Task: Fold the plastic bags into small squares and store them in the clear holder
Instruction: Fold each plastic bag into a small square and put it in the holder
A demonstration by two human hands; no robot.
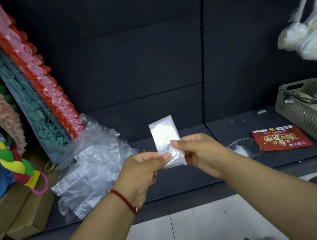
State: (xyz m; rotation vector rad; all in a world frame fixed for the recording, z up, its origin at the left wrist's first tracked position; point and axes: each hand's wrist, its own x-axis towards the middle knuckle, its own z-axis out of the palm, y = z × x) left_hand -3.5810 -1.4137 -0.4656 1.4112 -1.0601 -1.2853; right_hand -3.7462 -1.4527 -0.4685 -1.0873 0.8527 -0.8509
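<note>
Both hands are up in front of the dark shelf, working one folded plastic bag (167, 141) that's already down to a narrow upright strip. The left hand (142, 173) has its fingers curled in and pinches the lower left edge of the strip with thumb against forefinger; there's a red string bracelet (124, 200) on that wrist. The right hand (201, 154) pinches the lower right side, thumb on the front, other fingers tucked behind the plastic. The strip is in the air, not touching the shelf. To the left, a messy pile of loose bags (90, 166) lies on the shelf. The clear holder (245, 147) sits on the shelf just right of the right hand, with something white inside, and a red packet (280, 139) beside it, then a grey basket (313, 112).
</note>
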